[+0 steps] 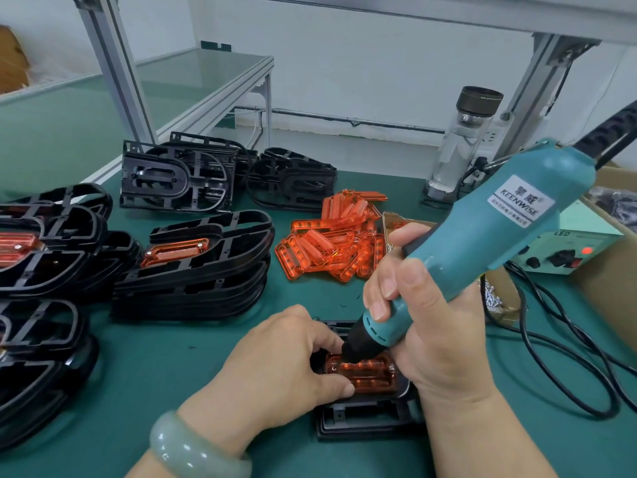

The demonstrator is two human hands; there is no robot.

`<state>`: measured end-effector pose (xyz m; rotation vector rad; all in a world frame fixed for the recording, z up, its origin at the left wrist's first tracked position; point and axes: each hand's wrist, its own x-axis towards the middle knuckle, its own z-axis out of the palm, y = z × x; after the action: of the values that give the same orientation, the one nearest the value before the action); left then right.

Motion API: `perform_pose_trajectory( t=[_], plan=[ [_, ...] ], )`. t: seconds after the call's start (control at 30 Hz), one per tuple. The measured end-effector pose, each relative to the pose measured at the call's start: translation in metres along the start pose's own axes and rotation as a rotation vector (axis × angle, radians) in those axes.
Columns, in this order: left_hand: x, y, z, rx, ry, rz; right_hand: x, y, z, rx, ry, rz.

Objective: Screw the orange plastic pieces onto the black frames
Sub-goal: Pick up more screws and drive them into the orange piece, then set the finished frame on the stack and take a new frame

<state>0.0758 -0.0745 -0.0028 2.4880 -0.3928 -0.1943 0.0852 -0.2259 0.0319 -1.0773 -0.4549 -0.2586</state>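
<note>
Two hands share one job: the right hand [424, 305] is wrapped around the teal electric screwdriver [482, 236], its bit planted at the left end of the orange piece [365, 372], while the left hand [286, 360] pinches that piece between thumb and fingertips. This probably stops it turning or sliding as the screw bites. The piece sits seated in the black frame [365, 419], which lies flat on the green mat [172, 374] directly in front of the person. A screw [391, 367] already shows at its right end, so this looks like the second fastener. Just right of the working hand, a low cardboard tray [506, 291] holds loose silver screws, within easy reach. Farther right, a cardboard box [606, 281] holds the power unit [565, 250], its red light on. Loose orange pieces [331, 243] are heaped beyond, with finished stacks [193, 263] to the left and bare frames [175, 177] behind.
</note>
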Motion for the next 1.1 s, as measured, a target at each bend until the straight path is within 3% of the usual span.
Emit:
perform_pose_trajectory(
  t=[0.33,0.7,0.93,1.1],
  plan=[
    [0.0,-0.003,0.003,-0.02,0.011,0.025,0.011,-0.014,-0.024,0.243,0.136,-0.016],
    [-0.004,-0.006,-0.006,0.011,-0.003,0.019,0.011,-0.01,-0.039,0.328,0.339,-0.014],
    [-0.012,-0.012,-0.025,0.177,0.065,-0.06,0.014,-0.009,-0.044,0.404,0.397,-0.012],
    [-0.015,0.005,-0.027,0.148,0.201,0.052,0.016,-0.01,-0.047,0.442,0.429,-0.021]
  ],
)
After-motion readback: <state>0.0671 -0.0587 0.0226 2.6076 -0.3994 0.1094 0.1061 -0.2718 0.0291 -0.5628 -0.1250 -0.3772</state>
